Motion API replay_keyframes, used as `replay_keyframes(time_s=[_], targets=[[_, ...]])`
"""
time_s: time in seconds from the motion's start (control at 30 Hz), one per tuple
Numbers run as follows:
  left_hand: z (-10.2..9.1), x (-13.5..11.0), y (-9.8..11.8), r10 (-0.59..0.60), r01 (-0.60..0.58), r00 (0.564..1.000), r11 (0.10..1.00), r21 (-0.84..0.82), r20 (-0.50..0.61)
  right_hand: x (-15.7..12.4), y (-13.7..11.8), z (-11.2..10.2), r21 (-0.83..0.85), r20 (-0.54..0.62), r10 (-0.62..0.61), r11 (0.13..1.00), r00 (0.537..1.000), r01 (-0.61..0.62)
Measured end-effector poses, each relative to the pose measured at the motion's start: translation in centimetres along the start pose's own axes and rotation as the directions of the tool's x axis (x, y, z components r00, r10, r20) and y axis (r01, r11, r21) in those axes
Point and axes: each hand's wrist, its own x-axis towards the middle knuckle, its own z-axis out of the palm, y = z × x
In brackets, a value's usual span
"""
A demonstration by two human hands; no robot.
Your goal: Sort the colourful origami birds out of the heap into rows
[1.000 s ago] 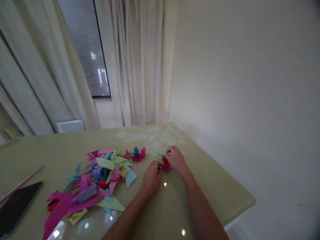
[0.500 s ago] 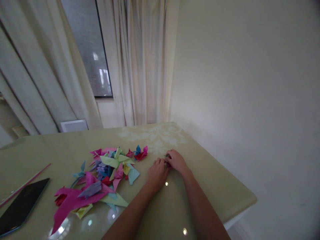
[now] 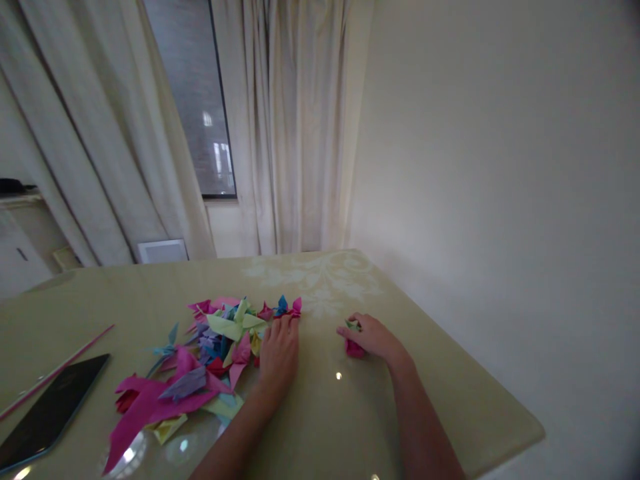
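My right hand (image 3: 373,337) rests on the table with its fingers curled over a small folded paper piece, red with a bit of green (image 3: 354,347). My left hand (image 3: 278,353) lies flat, fingers stretched out, at the right edge of a pile of folded coloured papers (image 3: 215,353), its fingertips touching a red and blue folded piece (image 3: 285,308). The pile holds pink, green, blue, purple and yellow pieces.
The glossy pale green table (image 3: 320,413) ends at the right, close to a bare wall. A dark tablet (image 3: 47,413) and a thin pink stick (image 3: 55,370) lie at the left. Curtains and a window stand behind the table.
My left hand left the small red piece and moved left to the edge of the paper pile. My right hand stays on the red piece. The view shifted a little.
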Motion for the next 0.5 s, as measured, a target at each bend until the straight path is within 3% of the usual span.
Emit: replay_keyframes(time_s=[0.1, 0.23, 0.5], targets=[[-0.4, -0.3, -1.6, -0.065, 0.082, 0.993, 0.98, 0.179, -0.096, -0.6, -0.2, -0.3, 0.015, 0.054, 0.011, 1.0, 0.998, -0.011], [-0.2, -0.1, -2.0, -0.067, 0.099, 0.989, 0.961, 0.259, -0.129, -1.1, -1.1, -0.4, -0.009, 0.069, 0.017, 1.0, 0.997, -0.017], [-1.2, -0.1, -2.3, -0.049, 0.046, 0.999, 0.973, 0.226, 0.01, -1.0, -2.3, 0.1, -0.067, 0.066, 0.048, 0.997, 0.997, -0.043]])
